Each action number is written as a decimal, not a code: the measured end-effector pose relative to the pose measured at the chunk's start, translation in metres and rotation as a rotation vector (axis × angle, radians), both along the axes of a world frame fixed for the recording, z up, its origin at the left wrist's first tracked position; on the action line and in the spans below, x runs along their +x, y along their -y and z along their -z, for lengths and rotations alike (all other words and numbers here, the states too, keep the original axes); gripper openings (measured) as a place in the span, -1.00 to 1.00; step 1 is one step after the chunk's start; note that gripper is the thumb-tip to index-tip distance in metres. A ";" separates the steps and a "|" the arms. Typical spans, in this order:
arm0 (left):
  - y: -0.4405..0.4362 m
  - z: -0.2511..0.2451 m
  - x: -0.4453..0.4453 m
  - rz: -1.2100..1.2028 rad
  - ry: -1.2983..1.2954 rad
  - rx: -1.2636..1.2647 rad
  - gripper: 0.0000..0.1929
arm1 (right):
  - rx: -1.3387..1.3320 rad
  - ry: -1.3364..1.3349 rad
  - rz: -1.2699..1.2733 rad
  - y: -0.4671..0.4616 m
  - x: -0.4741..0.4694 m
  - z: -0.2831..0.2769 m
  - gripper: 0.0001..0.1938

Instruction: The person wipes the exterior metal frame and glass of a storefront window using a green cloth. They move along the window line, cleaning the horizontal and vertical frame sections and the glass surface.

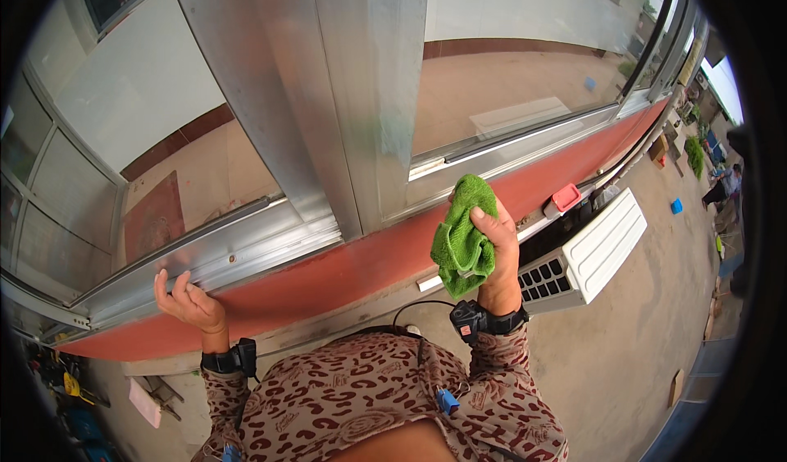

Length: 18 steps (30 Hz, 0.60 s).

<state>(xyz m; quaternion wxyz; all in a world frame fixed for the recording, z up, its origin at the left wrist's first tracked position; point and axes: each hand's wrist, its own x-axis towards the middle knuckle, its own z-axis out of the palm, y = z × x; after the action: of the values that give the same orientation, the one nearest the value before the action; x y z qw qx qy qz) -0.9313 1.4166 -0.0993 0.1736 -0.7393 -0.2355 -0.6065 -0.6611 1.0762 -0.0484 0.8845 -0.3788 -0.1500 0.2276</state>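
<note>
A crumpled green terry cloth [462, 240] is gripped in my right hand [503, 237], with the thumb pressed over its front. That hand is raised before the red-painted wall strip [332, 287], just below the aluminium window sill. My left hand [193, 308] holds nothing. Its fingers are spread and slightly curled beside the lower aluminium rail [258, 250]; whether they touch it I cannot tell. Between the hands rises a wide aluminium post [369, 111] with a pale smeared patch low on it. Reflective window panes stand at its left [154, 81] and right [510, 87].
A white air-conditioner outdoor unit [609, 240] stands by the wall at right. Near it is a red plastic container [565, 197]. A small low table [145, 403] is at lower left. Farther off on the concrete ground are a blue object [677, 206] and another person [727, 186].
</note>
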 end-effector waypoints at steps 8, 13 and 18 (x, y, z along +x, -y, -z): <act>-0.002 0.003 -0.002 0.024 -0.009 -0.050 -0.77 | -0.603 1.195 0.956 -0.023 0.036 -0.004 -0.65; -0.004 0.005 -0.003 -0.004 -0.023 -0.030 -0.77 | -0.920 1.407 1.136 -0.013 0.069 0.003 -0.58; -0.003 0.004 -0.003 -0.009 -0.031 -0.024 -0.76 | -1.161 1.285 1.432 0.030 0.135 0.007 -0.59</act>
<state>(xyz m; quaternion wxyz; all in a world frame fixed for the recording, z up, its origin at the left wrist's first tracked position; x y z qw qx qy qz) -0.9339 1.4195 -0.1036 0.1710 -0.7495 -0.2433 -0.5915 -0.5266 1.0465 -0.0549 0.2597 -0.7793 -0.1973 -0.5351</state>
